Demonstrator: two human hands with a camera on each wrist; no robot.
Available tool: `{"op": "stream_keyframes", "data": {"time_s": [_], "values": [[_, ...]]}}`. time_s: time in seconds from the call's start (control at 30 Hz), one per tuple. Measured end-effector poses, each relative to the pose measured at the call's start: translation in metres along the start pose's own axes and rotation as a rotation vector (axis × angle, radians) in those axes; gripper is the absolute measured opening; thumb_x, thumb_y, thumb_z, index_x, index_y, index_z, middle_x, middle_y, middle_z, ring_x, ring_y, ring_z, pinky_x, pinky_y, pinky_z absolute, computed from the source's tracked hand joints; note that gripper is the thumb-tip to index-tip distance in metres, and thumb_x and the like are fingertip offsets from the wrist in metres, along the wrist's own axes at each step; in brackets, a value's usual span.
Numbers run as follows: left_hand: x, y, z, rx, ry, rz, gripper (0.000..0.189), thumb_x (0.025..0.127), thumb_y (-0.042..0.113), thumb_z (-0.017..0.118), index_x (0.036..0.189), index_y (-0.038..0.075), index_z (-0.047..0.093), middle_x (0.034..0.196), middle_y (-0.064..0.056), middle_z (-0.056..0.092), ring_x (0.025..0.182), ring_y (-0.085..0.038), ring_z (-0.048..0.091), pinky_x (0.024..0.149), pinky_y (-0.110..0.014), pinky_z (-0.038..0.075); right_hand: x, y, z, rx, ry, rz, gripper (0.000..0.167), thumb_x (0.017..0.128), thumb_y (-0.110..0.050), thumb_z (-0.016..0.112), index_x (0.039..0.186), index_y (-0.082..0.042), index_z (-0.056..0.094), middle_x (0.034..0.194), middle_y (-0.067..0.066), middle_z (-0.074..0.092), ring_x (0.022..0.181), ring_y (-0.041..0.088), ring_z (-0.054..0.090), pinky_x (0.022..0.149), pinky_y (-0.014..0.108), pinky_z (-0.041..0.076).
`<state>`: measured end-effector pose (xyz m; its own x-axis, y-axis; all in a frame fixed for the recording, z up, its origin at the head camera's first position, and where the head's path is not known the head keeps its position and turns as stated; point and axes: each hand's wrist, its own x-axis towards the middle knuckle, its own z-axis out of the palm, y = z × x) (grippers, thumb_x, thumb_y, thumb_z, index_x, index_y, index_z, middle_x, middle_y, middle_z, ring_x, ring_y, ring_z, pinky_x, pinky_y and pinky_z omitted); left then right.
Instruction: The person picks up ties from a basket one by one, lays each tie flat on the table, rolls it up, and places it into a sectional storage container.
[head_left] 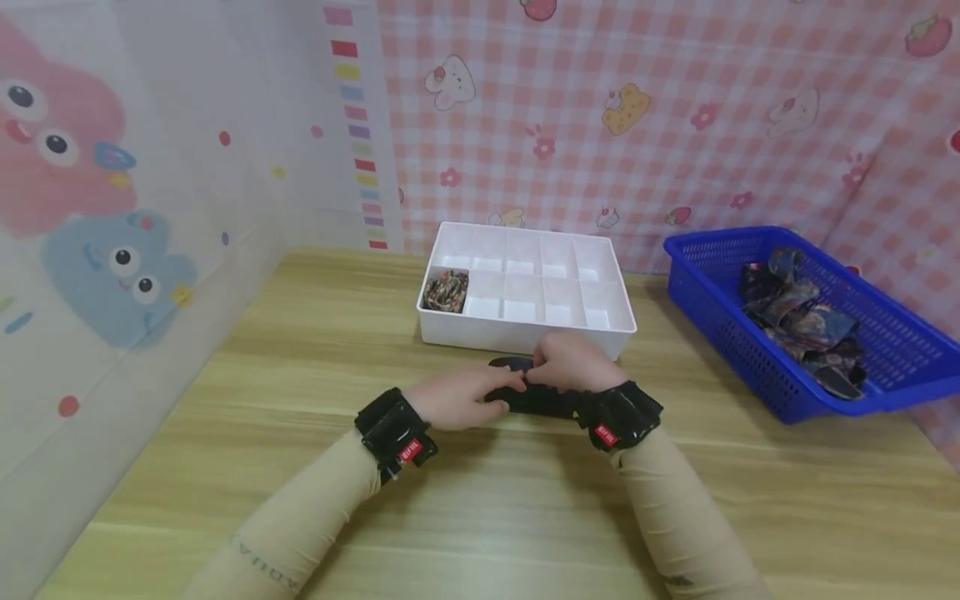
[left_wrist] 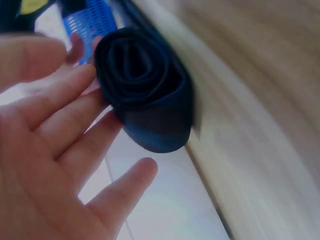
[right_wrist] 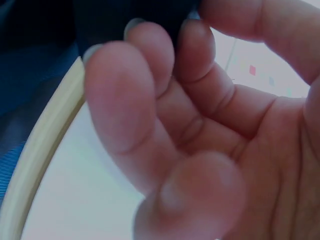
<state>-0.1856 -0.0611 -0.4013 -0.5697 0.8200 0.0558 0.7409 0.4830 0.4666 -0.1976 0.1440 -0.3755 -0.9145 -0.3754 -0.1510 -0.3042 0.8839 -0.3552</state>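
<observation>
A dark navy cloth (head_left: 543, 402) lies on the table in front of the white box, partly rolled up. Its spiral end and a rounded flap below show in the left wrist view as a cloth roll (left_wrist: 145, 95). My left hand (head_left: 461, 396) touches the near left side of the roll with nearly straight fingertips, its thumb apart from it. With curled fingers, my right hand (head_left: 573, 362) holds the roll's upper side; its fingertips (right_wrist: 150, 55) meet the dark cloth in the right wrist view. Much of the cloth is hidden beneath both hands.
The white divided box (head_left: 480, 335) stands behind the hands, with a rolled camouflage-patterned cloth (head_left: 447, 292) in its front left compartment. To the right, a blue perforated basket (head_left: 738, 350) holds several dark patterned cloths (head_left: 821, 325). Patterned curtains (head_left: 525, 150) hang at the table's back.
</observation>
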Motion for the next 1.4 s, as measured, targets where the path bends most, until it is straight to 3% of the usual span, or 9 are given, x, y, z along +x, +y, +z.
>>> {"op": "stream_keyframes", "data": {"time_s": [0.07, 0.2, 0.4, 0.57, 0.77, 0.9, 1.07, 1.23, 1.4], "values": [[0.000, -0.005, -0.004, -0.032, 0.059, -0.034, 0.031, 0.096, 0.014, 0.055, 0.126, 0.005, 0.060, 0.125, -0.011, 0.062, 0.115, -0.023, 0.056, 0.098, -0.037, 0.043, 0.001, 0.002, 0.001, 0.019, -0.008, 0.002, 0.021, 0.085, -0.021, 0.067, 0.067, -0.010, 0.066, 0.058, -0.002, 0.058, 0.047, 0.013, 0.055, 0.047, 0.027, 0.044], [-0.004, -0.017, -0.010, -0.036, 0.162, -0.169, 0.021, 0.095, 0.016, 0.056, 0.111, 0.005, 0.064, 0.107, -0.009, 0.067, 0.096, -0.022, 0.062, 0.084, -0.036, 0.049, 0.005, 0.001, 0.006, 0.020, -0.004, -0.019, 0.021, 0.086, -0.024, 0.069, 0.069, -0.012, 0.066, 0.059, -0.002, 0.059, 0.049, 0.013, 0.056, 0.049, 0.027, 0.044], [-0.011, -0.026, -0.019, -0.005, 0.114, -0.329, 0.013, 0.095, 0.022, 0.055, 0.095, 0.010, 0.061, 0.086, -0.003, 0.064, 0.075, -0.018, 0.059, 0.068, -0.033, 0.047, 0.010, -0.010, 0.016, 0.036, -0.004, -0.053, 0.025, 0.089, -0.025, 0.068, 0.068, -0.012, 0.065, 0.057, -0.001, 0.059, 0.048, 0.013, 0.058, 0.052, 0.026, 0.043], [-0.015, -0.027, -0.030, -0.037, 0.109, -0.365, 0.016, 0.096, 0.022, 0.053, 0.095, 0.008, 0.059, 0.085, -0.003, 0.060, 0.071, -0.017, 0.055, 0.063, -0.031, 0.045, 0.014, -0.018, 0.023, 0.093, -0.003, -0.087, 0.028, 0.092, -0.024, 0.065, 0.067, -0.011, 0.064, 0.057, 0.001, 0.061, 0.050, 0.013, 0.060, 0.053, 0.026, 0.044], [-0.027, -0.023, -0.049, -0.061, 0.213, -0.371, 0.019, 0.096, 0.024, 0.052, 0.098, 0.006, 0.060, 0.087, -0.005, 0.064, 0.070, -0.018, 0.055, 0.061, -0.031, 0.044, 0.018, -0.017, 0.029, 0.329, -0.018, -0.117, 0.044, 0.099, -0.040, 0.051, 0.080, -0.003, 0.066, 0.074, 0.006, 0.065, 0.054, 0.019, 0.064, 0.054, 0.031, 0.052], [-0.031, -0.016, -0.056, -0.078, 0.231, -0.351, 0.019, 0.096, 0.026, 0.053, 0.099, 0.008, 0.061, 0.092, -0.006, 0.068, 0.076, -0.019, 0.060, 0.065, -0.033, 0.047, 0.017, -0.015, 0.030, 0.435, -0.067, -0.096, 0.060, 0.100, -0.054, 0.039, 0.090, -0.001, 0.066, 0.085, 0.010, 0.067, 0.056, 0.022, 0.062, 0.057, 0.036, 0.054], [-0.026, -0.008, -0.054, -0.188, 0.206, -0.225, 0.017, 0.098, 0.023, 0.054, 0.103, 0.009, 0.061, 0.104, -0.006, 0.068, 0.098, -0.022, 0.063, 0.080, -0.039, 0.051, 0.012, -0.007, 0.021, 0.382, -0.113, -0.027, 0.078, 0.094, -0.069, 0.030, 0.088, -0.002, 0.068, 0.085, 0.009, 0.067, 0.056, 0.023, 0.061, 0.051, 0.032, 0.049], [-0.020, -0.004, -0.045, -0.324, 0.126, -0.067, 0.021, 0.101, 0.021, 0.051, 0.116, 0.009, 0.060, 0.119, -0.006, 0.064, 0.113, -0.020, 0.057, 0.094, -0.039, 0.046, 0.007, 0.004, 0.009, 0.305, -0.148, 0.026, 0.071, 0.092, -0.069, 0.038, 0.080, -0.006, 0.068, 0.076, 0.008, 0.066, 0.055, 0.021, 0.060, 0.045, 0.028, 0.042], [-0.018, -0.005, -0.039, -0.275, 0.092, 0.009, 0.026, 0.101, 0.019, 0.050, 0.120, 0.005, 0.061, 0.118, -0.007, 0.065, 0.107, -0.017, 0.058, 0.092, -0.037, 0.047, 0.005, 0.013, -0.002, 0.288, -0.120, 0.019, 0.056, 0.093, -0.056, 0.050, 0.074, -0.007, 0.068, 0.070, 0.006, 0.065, 0.053, 0.017, 0.057, 0.048, 0.028, 0.045]]}}
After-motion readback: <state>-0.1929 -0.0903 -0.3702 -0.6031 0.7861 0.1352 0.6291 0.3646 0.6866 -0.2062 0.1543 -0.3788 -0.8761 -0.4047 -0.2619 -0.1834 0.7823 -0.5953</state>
